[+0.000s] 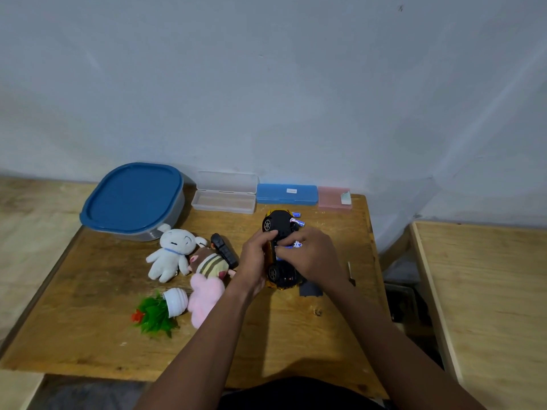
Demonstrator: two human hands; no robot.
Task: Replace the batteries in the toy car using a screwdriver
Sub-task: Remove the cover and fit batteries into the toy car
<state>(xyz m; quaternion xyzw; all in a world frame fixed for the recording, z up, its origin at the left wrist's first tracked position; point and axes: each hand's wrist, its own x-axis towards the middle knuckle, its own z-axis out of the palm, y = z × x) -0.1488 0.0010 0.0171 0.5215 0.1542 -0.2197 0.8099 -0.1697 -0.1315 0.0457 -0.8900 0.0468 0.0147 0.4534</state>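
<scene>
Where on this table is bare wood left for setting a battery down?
Widest: the near-left corner of the table, in front of the tipped plant. Smaller: between the forearms, and the right strip between pink case and screwdriver. Crowded: the plush toys mid-left, and the toy car, held by the left hand while the right hand pinches a battery.

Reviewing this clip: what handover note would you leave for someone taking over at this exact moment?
Left hand grips the upturned toy car by its side. Right hand pinches a battery at the open compartment; going in or out, cannot tell. Two loose batteries lie by the car's far end. Cover lies on the table by the near end, screwdriver to the right.
Done: cover off. Left: finish the battery swap, refit and screw down the cover.
</scene>
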